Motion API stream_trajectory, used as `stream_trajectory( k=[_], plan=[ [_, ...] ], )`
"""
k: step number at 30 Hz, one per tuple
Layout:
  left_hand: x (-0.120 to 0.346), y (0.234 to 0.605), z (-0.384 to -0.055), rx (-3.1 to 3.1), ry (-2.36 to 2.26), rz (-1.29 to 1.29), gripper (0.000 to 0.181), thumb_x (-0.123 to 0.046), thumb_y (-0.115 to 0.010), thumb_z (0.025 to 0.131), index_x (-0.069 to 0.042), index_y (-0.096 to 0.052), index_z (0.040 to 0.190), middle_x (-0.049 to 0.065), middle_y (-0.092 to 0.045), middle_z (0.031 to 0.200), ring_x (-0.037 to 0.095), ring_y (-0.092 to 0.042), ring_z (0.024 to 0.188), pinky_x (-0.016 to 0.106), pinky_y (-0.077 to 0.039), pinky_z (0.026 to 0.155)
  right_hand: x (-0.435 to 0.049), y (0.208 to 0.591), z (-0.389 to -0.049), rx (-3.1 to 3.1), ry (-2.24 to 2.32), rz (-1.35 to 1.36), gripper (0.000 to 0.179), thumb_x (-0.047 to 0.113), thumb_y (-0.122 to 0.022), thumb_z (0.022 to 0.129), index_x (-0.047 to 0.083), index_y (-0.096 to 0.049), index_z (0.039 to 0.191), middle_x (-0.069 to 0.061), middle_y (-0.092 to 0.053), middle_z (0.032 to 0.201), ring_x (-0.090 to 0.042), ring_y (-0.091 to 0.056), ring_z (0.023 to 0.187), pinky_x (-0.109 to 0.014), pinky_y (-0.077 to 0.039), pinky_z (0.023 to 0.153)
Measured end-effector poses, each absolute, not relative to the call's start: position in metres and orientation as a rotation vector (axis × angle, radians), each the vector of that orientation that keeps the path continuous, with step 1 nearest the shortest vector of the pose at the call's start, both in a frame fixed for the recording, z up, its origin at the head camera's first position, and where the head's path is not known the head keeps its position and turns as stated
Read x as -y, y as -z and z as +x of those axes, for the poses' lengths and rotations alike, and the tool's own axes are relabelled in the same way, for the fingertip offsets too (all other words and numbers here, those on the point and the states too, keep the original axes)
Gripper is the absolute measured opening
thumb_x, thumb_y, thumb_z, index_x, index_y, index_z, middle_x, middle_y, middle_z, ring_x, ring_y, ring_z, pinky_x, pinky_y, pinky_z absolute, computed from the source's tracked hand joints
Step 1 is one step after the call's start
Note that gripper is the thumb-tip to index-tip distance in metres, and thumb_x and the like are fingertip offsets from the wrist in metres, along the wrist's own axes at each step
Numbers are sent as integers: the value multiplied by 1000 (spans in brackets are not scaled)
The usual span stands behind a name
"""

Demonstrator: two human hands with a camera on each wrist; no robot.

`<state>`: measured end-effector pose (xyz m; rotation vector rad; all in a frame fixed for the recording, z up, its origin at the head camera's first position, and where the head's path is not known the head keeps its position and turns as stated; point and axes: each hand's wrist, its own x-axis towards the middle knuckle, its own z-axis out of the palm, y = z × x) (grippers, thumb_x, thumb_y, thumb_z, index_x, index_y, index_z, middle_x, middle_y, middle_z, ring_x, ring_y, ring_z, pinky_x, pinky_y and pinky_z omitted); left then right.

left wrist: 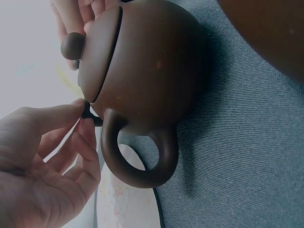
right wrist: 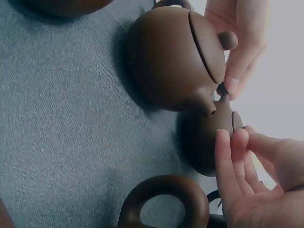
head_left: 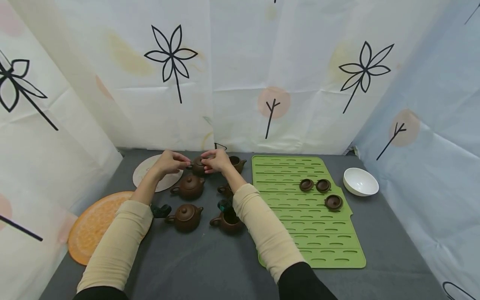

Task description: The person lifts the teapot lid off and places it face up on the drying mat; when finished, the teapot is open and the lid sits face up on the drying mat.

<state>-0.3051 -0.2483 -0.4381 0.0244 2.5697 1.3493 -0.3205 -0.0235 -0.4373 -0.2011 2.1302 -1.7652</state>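
At the back of the left column stands a small brown teapot [head_left: 197,166], between my two hands. My left hand [head_left: 171,162] pinches its handle with thumb and fingertips. On the other side my right hand [head_left: 216,161] pinches the knob of its lid [right wrist: 236,121], with other fingers against the body in the right wrist view. The lid sits on the pot. Directly in front is a second lidded teapot [head_left: 189,187], which covers part of the far one in the left wrist view. A third lidded teapot [head_left: 186,218] stands nearer.
To the right are lidless teapots [head_left: 229,223], partly behind my right arm. Several-slotted green mat [head_left: 300,237] bears three small brown lids [head_left: 333,202]. A white bowl [head_left: 361,182] stands far right. At left lie an orange round mat [head_left: 95,221] and a pale round mat [head_left: 142,168].
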Motion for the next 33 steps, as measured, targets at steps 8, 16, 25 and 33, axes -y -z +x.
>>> stream_trajectory(
  k=[8,16,25,33],
  plan=[
    [247,441,-305,-2547,-1364,26,38,-24,-68,108,3,-72,134,26,-73,134,41,-70,125,57,-58,111,30,437,-315,-2231,1783,-133,27,1,-72,103,-5,-73,129,1,-60,77,-9,-56,60,-56,-65,96],
    [249,440,-305,-2533,-1373,24,40,-25,-69,108,2,-72,136,23,-74,136,42,-69,127,58,-58,112,22,426,-319,-2186,1806,-256,29,5,-70,105,-4,-70,133,-2,-62,82,-10,-60,62,-59,-63,99],
    [252,441,-305,-2531,-1382,23,41,-27,-68,109,2,-71,137,26,-72,137,37,-70,122,58,-58,110,-8,412,-321,-2157,1817,-338,30,7,-68,107,-5,-68,135,-7,-60,86,-17,-61,69,-38,-68,76],
    [253,442,-304,-2541,-1368,34,40,-26,-68,109,2,-72,136,24,-73,135,36,-70,121,57,-58,110,-46,397,-319,-2189,1829,-363,28,10,-69,108,-2,-69,133,-14,-64,118,-20,-63,80,-62,-61,102]
  ],
)
